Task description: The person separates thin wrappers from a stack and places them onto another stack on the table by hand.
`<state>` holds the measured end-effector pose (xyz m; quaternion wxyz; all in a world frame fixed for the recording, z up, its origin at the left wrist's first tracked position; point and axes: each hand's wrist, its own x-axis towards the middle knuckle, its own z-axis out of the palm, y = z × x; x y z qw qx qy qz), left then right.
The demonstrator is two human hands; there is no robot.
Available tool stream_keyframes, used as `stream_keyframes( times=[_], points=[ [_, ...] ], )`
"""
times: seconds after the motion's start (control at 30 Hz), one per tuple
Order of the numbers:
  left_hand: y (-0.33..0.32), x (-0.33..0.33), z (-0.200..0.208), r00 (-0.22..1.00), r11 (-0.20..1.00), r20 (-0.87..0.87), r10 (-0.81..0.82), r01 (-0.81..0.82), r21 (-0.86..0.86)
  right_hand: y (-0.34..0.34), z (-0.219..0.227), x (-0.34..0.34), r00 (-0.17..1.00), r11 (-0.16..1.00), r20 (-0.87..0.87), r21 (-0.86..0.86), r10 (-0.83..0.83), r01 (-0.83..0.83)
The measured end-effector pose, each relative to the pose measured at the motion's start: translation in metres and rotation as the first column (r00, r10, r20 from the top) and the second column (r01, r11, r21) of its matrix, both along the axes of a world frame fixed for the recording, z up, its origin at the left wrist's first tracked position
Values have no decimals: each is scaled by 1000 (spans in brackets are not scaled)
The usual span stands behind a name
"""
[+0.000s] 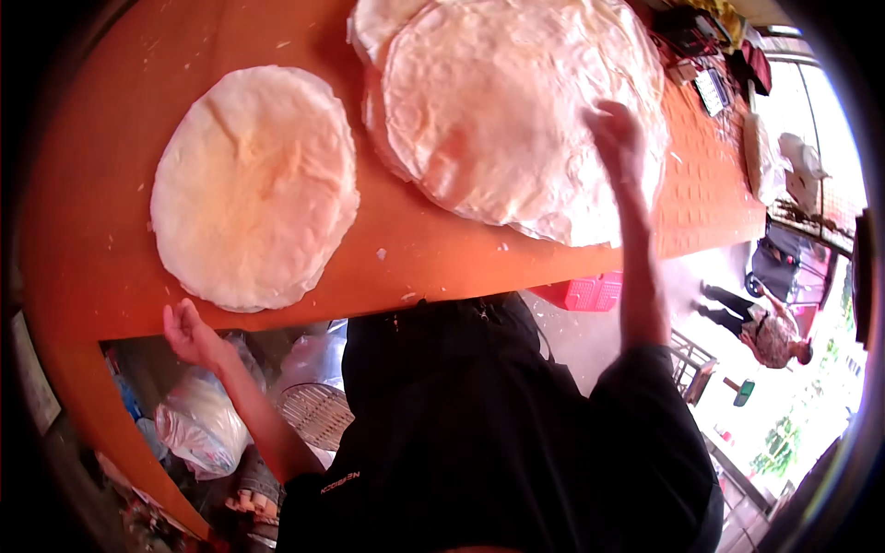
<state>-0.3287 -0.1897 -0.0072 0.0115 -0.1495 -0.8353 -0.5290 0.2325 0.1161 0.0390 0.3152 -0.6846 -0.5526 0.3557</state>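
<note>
Two groups of large, thin, round flatbreads lie on the orange table (101,221). At the left is a smaller pale pile of flatbreads (253,189) with an uneven rim. A wide, wrinkled stack of flatbreads (498,111) covers the upper middle, its layers showing along the near edge. My left hand (192,337) is at the table's near edge, just below the left pile, palm turned up, with loosely bent fingers and nothing in them. Over the right part of the wide stack is my right hand (619,143), slightly blurred, its fingers curved and apart; whether it touches the top sheet is unclear.
Bags and small items (701,37) crowd the table's far right end. Underneath are plastic bags (207,424) and a round wire rack (315,413). A pink-red plastic crate (592,292) stands on the floor beyond the near edge. Another person (770,332) is outside at right.
</note>
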Motion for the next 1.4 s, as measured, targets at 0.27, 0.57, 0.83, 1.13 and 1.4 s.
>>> stream_keyframes(
  times=[0.27,0.57,0.83,1.13,1.4],
  points=[
    [81,179,26,543,781,574,-613,528,333,15,-7,74,952,948,-218,-279,-216,151],
    [109,302,15,-127,663,854,-505,576,478,24,22,56,944,971,-243,-27,224,-237],
    [133,346,46,-225,689,689,-689,93,719,10,122,41,770,982,-613,70,179,-173],
    [155,370,16,-182,615,632,-753,146,775,0,42,104,958,978,-222,-61,184,-202],
    [174,373,25,-181,606,624,-760,145,782,-56,43,18,864,864,169,98,475,-494]
  ],
)
